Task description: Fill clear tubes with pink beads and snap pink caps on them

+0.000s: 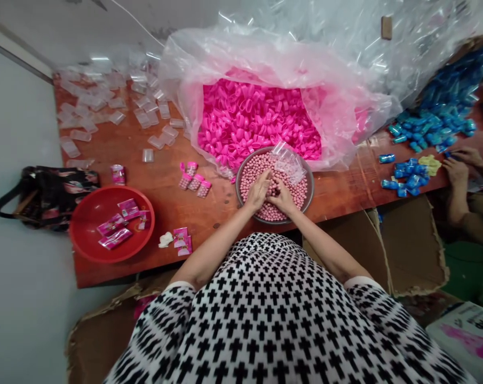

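Both hands are down in a round metal bowl [238, 184] heaped with small pink beads [251, 173]. The bowl stands at the near edge of the wooden tabletop [165, 160], straight ahead of the person.

The left hand [259, 190] lies palm down on the beads. Its fingers [266, 177] are close together, lightly curled, with the tips in the heap. The right hand [283, 198] is just beside it, touching or nearly so, with its fingers [276, 188] bent in towards the left hand. I cannot tell whether either hand has hold of anything, because the fingertips are hidden.

The bowl sits upright with its mouth up. Being round, it has no long axis. A few clear cases [290, 161] lie tilted in a loose heap on the beads at the far right rim.

Both forearms are bare and come up from the lower edge of the view, meeting over the bowl in a narrow V with the wrists about level.

Behind the bowl an open plastic bag [265, 58] holds bright pink caps [257, 114]. To the left are filled cases [195, 181], a red basin [93, 213] with pink packets [117, 224], and scattered empty cases [101, 106]. At the right, another person's hands [459, 168] rest by blue pieces [409, 178].
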A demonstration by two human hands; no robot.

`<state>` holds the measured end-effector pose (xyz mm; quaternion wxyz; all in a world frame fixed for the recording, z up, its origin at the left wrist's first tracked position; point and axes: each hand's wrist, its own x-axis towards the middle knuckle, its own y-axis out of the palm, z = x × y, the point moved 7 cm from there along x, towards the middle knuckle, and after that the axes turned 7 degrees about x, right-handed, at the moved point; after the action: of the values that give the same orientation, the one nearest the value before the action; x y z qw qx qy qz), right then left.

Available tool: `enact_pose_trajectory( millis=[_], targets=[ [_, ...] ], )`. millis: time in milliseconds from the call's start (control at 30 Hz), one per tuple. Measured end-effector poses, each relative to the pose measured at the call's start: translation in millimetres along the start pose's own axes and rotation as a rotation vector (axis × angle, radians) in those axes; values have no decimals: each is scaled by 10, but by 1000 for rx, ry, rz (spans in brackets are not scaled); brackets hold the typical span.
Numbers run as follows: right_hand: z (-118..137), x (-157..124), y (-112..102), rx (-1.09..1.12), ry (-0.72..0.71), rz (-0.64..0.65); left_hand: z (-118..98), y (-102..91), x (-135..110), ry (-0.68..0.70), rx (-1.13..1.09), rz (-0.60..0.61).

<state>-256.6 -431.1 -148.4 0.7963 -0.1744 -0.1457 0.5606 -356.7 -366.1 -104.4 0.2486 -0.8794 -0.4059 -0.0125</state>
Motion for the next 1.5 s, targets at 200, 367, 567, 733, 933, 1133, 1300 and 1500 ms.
enact_pose_trajectory(
  millis=[200,367,567,733,933,1133,1300,1500],
  targets=[
    [31,-13,-129,41,-3,-1,116,-255,-250,-35,290,-115],
    [61,-48,-195,66,-84,-33,30,31,-302,-2,423,7],
    [-40,-85,-202,265,9,-50,44,207,-174,-13,354,79],
    [95,-53,-227,300,-80,41,155,156,-110,-101,219,121],
    [429,-27,-301,-67,-374,213,173,64,-59,-129,17,165],
    [613,-36,-288,-328,-440,366,162,16,-42,-153,-232,251],
    [609,-7,-303,-330,-408,363,109,8,-49,-168,-274,224],
    [513,46,-348,-385,-297,454,51,-96,-31,-55,-34,163]
  ],
)
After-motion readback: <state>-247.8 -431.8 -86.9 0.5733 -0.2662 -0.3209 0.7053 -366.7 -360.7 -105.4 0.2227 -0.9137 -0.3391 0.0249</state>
